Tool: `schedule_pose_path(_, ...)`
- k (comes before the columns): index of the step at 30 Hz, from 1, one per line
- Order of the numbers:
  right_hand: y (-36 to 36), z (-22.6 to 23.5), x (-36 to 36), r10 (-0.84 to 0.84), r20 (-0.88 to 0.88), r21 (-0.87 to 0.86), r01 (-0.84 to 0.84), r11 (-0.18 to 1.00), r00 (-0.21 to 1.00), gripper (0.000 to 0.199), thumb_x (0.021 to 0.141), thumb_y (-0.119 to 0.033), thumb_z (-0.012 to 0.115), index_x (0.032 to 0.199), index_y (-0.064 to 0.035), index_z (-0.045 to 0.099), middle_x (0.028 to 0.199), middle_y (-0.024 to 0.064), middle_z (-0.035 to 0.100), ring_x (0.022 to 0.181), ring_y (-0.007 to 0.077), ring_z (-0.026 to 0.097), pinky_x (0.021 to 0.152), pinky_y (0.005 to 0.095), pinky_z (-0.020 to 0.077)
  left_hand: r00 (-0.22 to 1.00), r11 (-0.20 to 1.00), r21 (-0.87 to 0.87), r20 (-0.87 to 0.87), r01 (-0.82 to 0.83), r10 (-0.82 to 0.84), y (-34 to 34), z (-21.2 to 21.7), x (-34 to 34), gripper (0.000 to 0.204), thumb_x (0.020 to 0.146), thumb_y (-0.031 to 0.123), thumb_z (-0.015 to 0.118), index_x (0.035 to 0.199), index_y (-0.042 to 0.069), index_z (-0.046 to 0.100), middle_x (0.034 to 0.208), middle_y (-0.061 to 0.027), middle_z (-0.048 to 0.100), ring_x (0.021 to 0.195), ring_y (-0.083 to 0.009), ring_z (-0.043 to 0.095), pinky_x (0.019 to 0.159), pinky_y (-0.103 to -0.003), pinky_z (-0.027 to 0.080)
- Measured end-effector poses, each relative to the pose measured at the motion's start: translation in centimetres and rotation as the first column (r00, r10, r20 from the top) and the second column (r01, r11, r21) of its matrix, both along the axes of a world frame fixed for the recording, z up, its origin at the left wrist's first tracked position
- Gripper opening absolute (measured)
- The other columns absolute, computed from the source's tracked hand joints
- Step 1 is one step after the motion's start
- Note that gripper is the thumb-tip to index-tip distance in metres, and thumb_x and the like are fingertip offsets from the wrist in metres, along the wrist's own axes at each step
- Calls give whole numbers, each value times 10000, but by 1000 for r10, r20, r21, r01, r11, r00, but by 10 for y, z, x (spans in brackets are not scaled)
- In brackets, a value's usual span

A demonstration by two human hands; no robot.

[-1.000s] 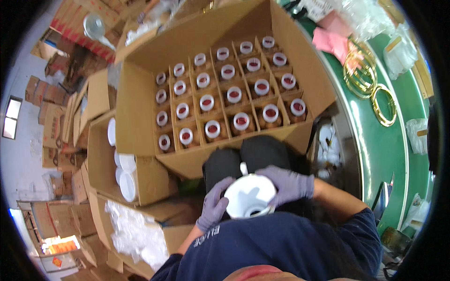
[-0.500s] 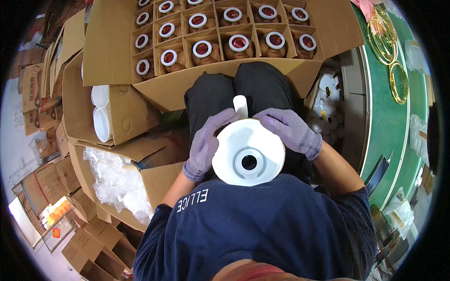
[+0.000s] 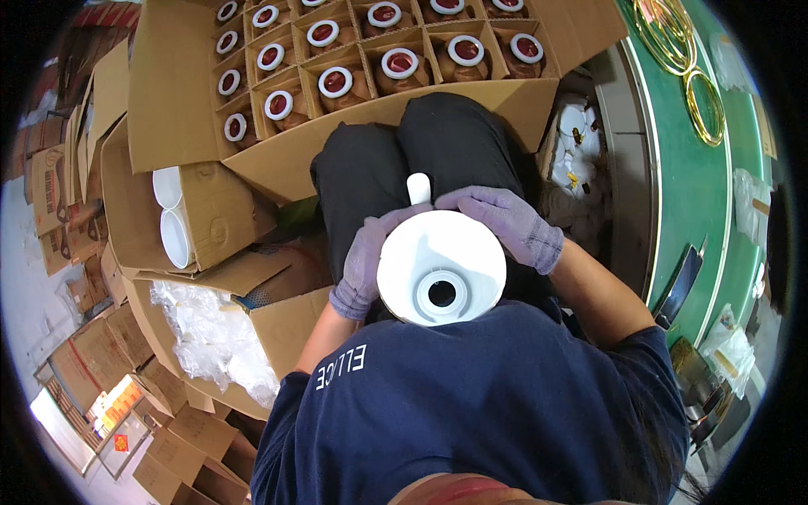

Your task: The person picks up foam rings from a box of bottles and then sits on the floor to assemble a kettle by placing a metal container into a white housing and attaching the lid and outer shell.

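Observation:
A round white plastic vessel point(image 3: 407, 268) rests in my lap against my shirt, its wide opening facing up. A dark round hole point(image 3: 442, 294) in a raised ring shows at its bottom. From its far side a white handle-like piece point(image 3: 418, 188) sticks out. My left hand point(image 3: 367, 261), in a lavender glove, curves around the left wall. My right hand point(image 3: 507, 220), gloved alike, lies over the far right rim with its fingers toward the handle-like piece. The fingertips of both hands nearly meet there; the undersides of the fingers are hidden.
Beyond my knees stands a divided carton point(image 3: 353, 135) of brownish bottle-like pieces with white rings. At left, a box point(image 3: 223, 210) holds white cylinders, near crumpled clear plastic point(image 3: 206, 332). A green table point(image 3: 673, 202) with gold-coloured rings point(image 3: 705, 109) runs along the right.
The right hand's fingers have slid left along the far rim, closer to the left hand's. The vessel stays in my lap, while the surroundings shift in the picture as my view moves.

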State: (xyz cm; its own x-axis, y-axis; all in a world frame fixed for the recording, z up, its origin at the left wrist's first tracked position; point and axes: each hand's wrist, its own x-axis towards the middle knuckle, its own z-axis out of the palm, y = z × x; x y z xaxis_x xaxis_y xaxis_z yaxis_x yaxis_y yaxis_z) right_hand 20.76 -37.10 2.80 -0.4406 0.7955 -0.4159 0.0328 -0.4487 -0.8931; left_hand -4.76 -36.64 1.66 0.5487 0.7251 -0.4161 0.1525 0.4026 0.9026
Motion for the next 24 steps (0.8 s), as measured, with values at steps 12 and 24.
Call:
schedule_pose_path(12, -27, 15, 5, -142, 352, 649, -132, 750, 925, 663, 903, -330, 653, 1444, -1, 459, 1468, 235, 449, 1319, 376, 473, 1134, 446, 340, 964, 863, 506, -233, 7, 129, -26, 25, -21, 933, 820, 360, 658, 1537, -57, 231, 1603, -258, 220, 1487, -369, 241, 1204, -434, 206)
schedule_pose_path(24, 233, -57, 56, -18, 998, 47, -503, 863, 63, 589, 875, -341, 678, 1398, -125, 515, 1335, 176, 580, 1244, 322, 569, 1012, 448, 494, 986, 837, 544, -166, 64, 33, 34, 27, -12, 1288, 645, 396, 863, 1560, -57, 78, 1642, -242, 81, 1534, -356, 64, 1227, -447, 87)
